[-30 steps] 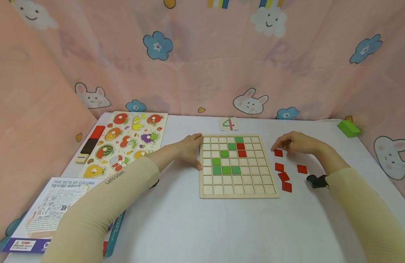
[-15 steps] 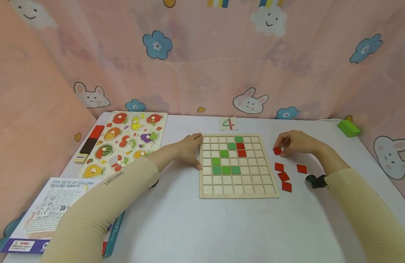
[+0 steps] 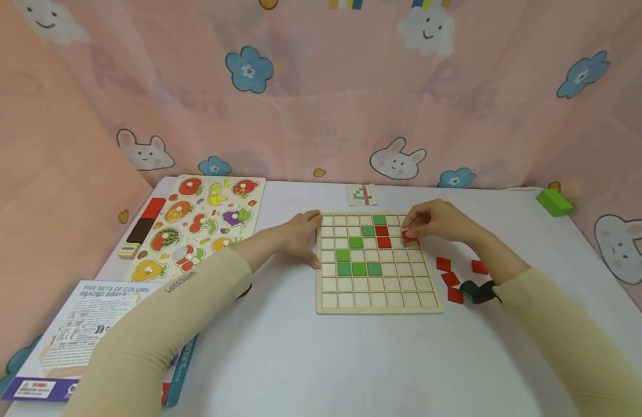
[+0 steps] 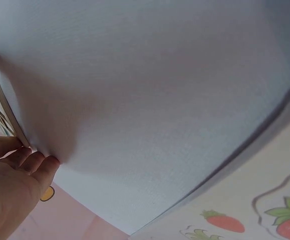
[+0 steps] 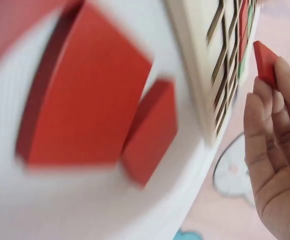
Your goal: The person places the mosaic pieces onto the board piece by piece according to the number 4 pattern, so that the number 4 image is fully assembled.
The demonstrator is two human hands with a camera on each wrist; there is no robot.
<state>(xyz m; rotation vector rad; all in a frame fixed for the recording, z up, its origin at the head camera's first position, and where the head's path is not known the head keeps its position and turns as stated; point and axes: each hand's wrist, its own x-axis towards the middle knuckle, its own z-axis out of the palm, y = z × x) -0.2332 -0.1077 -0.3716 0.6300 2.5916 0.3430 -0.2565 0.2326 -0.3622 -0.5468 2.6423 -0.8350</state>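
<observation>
In the head view, a wooden grid board [image 3: 397, 285] lies mid-table with green tiles [image 3: 359, 269] and two red tiles [image 3: 383, 242] in its cells. My left hand [image 3: 300, 238] rests against the board's left edge, thumb and fingers spread along it. The left wrist view shows its fingertips [image 4: 48, 162] down by the board's corner. Between thumb and fingers my right hand [image 3: 442, 221] pinches a red square tile [image 5: 266, 64], held over the right side of the grid. Several loose red tiles [image 3: 443, 264] lie right of the board.
Behind the board lies a small pattern card [image 3: 361, 195]. A fruit puzzle board [image 3: 201, 223], a black and red eraser-like block [image 3: 141, 230] and a boxed set [image 3: 91, 324] occupy the left. A green block [image 3: 554, 202] sits at the back right.
My right hand has picked up a red tile from the table and carried it left to over the board's right columns. The left hand has stayed at the board's edge.
</observation>
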